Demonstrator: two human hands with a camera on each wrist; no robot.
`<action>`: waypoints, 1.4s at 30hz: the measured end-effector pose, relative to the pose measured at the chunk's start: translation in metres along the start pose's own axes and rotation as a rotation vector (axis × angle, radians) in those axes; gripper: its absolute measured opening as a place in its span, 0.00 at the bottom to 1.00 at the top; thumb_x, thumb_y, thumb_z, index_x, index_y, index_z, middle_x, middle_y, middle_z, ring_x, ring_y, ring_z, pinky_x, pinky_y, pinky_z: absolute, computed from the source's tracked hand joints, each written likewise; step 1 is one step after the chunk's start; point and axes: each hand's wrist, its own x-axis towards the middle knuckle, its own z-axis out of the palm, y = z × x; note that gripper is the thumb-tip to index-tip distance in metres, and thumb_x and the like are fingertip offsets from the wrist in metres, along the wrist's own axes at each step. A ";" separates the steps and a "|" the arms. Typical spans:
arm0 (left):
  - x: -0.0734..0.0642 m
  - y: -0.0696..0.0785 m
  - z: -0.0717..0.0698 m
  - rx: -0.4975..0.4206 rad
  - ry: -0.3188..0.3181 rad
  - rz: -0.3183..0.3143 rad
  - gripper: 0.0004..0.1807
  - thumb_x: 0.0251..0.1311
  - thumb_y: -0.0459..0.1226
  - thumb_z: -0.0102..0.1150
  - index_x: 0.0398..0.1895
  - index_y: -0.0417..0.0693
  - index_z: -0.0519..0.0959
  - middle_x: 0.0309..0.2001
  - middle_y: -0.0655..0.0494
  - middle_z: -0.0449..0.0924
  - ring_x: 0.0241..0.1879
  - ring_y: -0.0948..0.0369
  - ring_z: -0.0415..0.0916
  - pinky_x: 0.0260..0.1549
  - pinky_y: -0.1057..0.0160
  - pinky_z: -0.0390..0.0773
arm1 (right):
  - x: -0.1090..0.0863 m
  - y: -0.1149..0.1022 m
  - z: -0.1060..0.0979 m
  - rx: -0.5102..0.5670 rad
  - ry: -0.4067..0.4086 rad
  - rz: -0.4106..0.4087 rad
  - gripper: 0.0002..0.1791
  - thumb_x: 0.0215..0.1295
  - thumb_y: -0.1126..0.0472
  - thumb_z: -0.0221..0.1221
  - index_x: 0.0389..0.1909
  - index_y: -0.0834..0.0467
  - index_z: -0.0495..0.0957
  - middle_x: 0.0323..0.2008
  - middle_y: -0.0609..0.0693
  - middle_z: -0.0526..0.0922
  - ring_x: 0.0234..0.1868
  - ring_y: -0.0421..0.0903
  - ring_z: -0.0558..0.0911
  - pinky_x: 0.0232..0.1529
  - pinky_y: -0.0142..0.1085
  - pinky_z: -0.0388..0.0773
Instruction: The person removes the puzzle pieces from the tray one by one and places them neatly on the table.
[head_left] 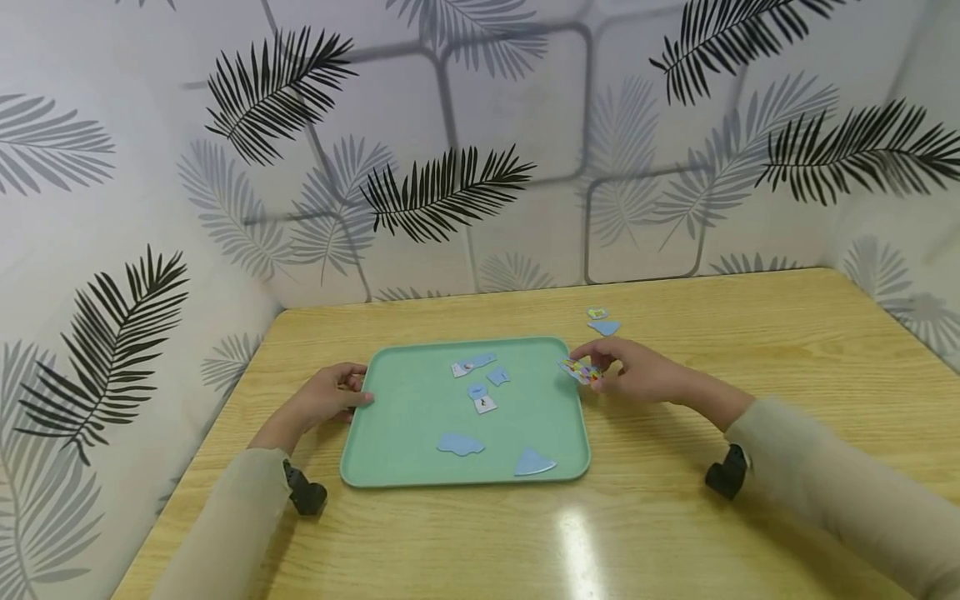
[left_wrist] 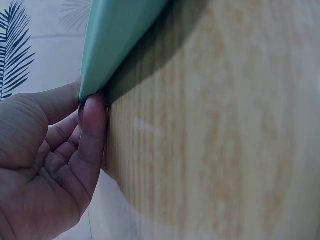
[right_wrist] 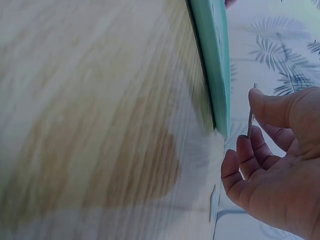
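Observation:
A green tray (head_left: 397,417) lies on the wooden table, with several flat pieces spread over it. At its left rim my left hand (head_left: 330,396) holds on, thumb at the edge and fingers curled at the underside in the left wrist view. Just over the tray's right rim, my right hand (head_left: 637,371) pinches a multicoloured flat puzzle piece (head_left: 580,371) between thumb and fingers. In the right wrist view this piece (right_wrist: 251,120) shows edge-on as a thin strip. Blue pieces (head_left: 460,444) and a white-cornered one (head_left: 485,404) lie on the tray.
Behind the right hand, a blue piece (head_left: 606,327) and a small yellow-green piece (head_left: 597,313) lie on the table (head_left: 750,333). A leaf-patterned wall (head_left: 517,225) runs along the table's back edge. Black wrist cameras (head_left: 306,492) sit on both sleeves.

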 end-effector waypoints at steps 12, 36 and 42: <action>0.001 0.002 0.001 0.010 0.002 -0.002 0.30 0.64 0.31 0.61 0.67 0.33 0.63 0.41 0.48 0.66 0.37 0.56 0.68 0.30 0.60 0.78 | -0.004 0.020 -0.015 -0.001 0.047 0.066 0.22 0.64 0.72 0.59 0.59 0.66 0.72 0.44 0.58 0.71 0.48 0.56 0.72 0.47 0.45 0.71; -0.001 0.001 0.001 0.026 0.006 -0.019 0.32 0.64 0.32 0.61 0.68 0.33 0.62 0.42 0.47 0.67 0.37 0.56 0.69 0.31 0.61 0.79 | 0.009 0.050 -0.034 -0.063 0.004 0.130 0.21 0.65 0.75 0.55 0.59 0.66 0.71 0.46 0.60 0.68 0.50 0.56 0.69 0.54 0.53 0.68; 0.000 0.000 0.000 0.021 0.002 -0.013 0.31 0.64 0.31 0.61 0.68 0.33 0.62 0.42 0.46 0.67 0.37 0.56 0.69 0.31 0.61 0.79 | 0.014 0.054 -0.035 -0.052 -0.015 0.141 0.21 0.66 0.75 0.54 0.60 0.66 0.71 0.48 0.60 0.68 0.51 0.57 0.68 0.58 0.55 0.66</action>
